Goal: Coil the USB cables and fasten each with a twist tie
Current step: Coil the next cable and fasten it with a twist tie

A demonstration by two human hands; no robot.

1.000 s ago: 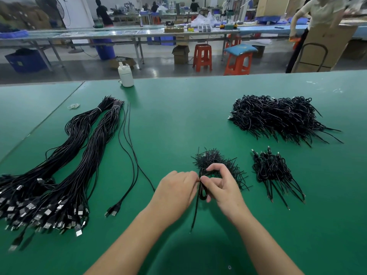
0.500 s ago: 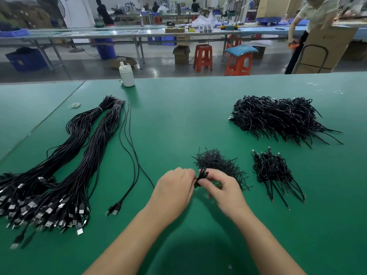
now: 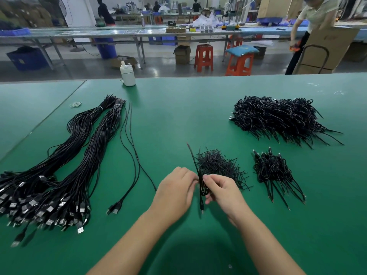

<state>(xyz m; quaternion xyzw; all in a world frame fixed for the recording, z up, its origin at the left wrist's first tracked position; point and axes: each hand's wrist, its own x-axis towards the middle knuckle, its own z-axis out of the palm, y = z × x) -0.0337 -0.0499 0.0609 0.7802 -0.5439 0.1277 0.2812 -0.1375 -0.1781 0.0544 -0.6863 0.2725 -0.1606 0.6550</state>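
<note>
Two heaps of finished cables tell me how far I am: a big pile (image 3: 278, 119) at the upper right of the frame and a smaller pile (image 3: 275, 171) at right of centre, both looking coiled and tied. By my estimate that is a good share done, but not half.

Still to do: two thick bundles of straight cables (image 3: 65, 155) fill the left side of the frame, plugs fanned toward the lower left, thin ends bound near the upper left. Two loose cables (image 3: 131, 155) lie just right of them, plugs toward the bottom. A heap of twist ties (image 3: 218, 165) sits at centre, just above my hands.

Cable in hand (image 3: 203, 190): held at centre frame, between my hands, above the green table (image 3: 178, 120). It looks folded into a narrow coil, long axis close to vertical in the frame. One plug end hangs toward the bottom; a thin black strand runs up and leans left toward the top. I cannot tell whether that strand is the tie or the cable's tail.

Left hand (image 3: 174, 192): fingers curled, tips pressed against the coil's left side; the exact pinch is hidden. Right hand (image 3: 222, 190): thumb and fingers curled round the coil, pinching it near its upper part.

My read: fastening step under way, tie not confirmed closed.

A white bottle (image 3: 127, 75) stands at the table's far edge.
</note>
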